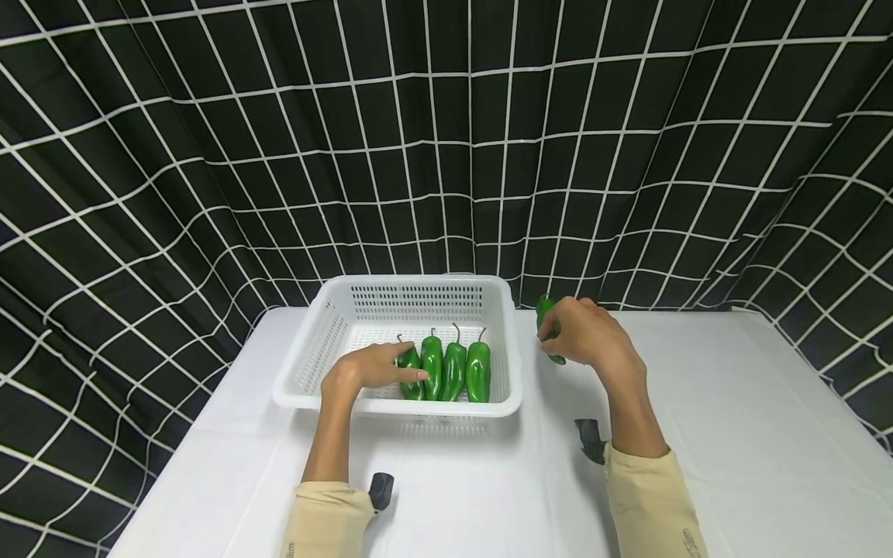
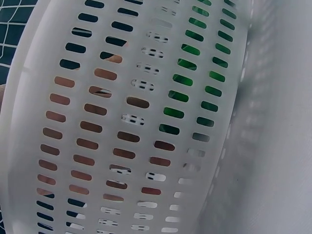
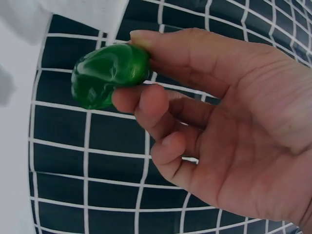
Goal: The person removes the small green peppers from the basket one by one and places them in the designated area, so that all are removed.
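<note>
A white perforated plastic basket (image 1: 301,364) stands on the table with several glossy green peppers (image 1: 454,368) side by side in its right half, stems pointing away. My left hand (image 1: 370,367) reaches over the basket's near rim, thumb and fingers extended across the leftmost pepper (image 1: 410,387), partly covering it. Through the basket's slotted wall (image 2: 112,146) the left wrist view shows bits of that hand and of the green peppers. To the right of the basket, my right hand (image 1: 584,332) pinches another green pepper (image 3: 109,73) between thumb and fingers, its stem pointing up.
The basket rests on a white-covered table (image 1: 474,496). Behind and at both sides hangs a black curtain (image 1: 446,170) with a white grid. Dark wrist-worn devices sit by the left sleeve (image 1: 328,515) and the right sleeve (image 1: 652,500).
</note>
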A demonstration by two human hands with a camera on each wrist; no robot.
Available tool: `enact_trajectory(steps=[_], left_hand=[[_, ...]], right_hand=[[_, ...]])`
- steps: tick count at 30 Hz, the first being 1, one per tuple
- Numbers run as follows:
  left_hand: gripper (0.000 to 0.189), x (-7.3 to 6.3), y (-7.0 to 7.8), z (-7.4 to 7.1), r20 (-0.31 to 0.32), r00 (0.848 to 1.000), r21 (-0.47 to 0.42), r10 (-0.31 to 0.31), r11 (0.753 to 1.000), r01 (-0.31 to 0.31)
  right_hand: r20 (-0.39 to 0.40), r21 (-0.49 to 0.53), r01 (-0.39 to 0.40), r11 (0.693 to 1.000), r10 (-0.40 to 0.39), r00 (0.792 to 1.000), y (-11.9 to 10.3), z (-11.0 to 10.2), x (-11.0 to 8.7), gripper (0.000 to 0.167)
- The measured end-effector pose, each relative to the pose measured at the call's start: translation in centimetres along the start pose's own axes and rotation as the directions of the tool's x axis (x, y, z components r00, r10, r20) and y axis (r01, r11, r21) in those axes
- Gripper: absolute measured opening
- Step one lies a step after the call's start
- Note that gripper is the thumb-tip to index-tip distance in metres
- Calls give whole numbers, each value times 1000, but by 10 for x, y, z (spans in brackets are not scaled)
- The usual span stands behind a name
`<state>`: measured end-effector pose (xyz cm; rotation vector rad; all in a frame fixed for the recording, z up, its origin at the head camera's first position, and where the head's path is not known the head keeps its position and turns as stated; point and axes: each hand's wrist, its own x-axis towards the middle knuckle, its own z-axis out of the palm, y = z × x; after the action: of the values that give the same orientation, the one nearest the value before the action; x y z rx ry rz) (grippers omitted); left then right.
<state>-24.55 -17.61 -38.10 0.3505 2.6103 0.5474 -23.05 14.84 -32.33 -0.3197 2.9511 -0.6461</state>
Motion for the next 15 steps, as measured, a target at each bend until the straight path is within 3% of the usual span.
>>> enact_trajectory(steps=[7, 15], left_hand=[[82, -6, -2, -3, 23, 999, 9, -26, 1000, 25], [85, -18, -5, -11, 174, 985, 90, -5, 996, -11]], right_hand=[[26, -36, -40, 999, 41, 999, 9, 12, 10, 18], [63, -32, -58, 998, 60, 996, 19, 29, 23, 18]])
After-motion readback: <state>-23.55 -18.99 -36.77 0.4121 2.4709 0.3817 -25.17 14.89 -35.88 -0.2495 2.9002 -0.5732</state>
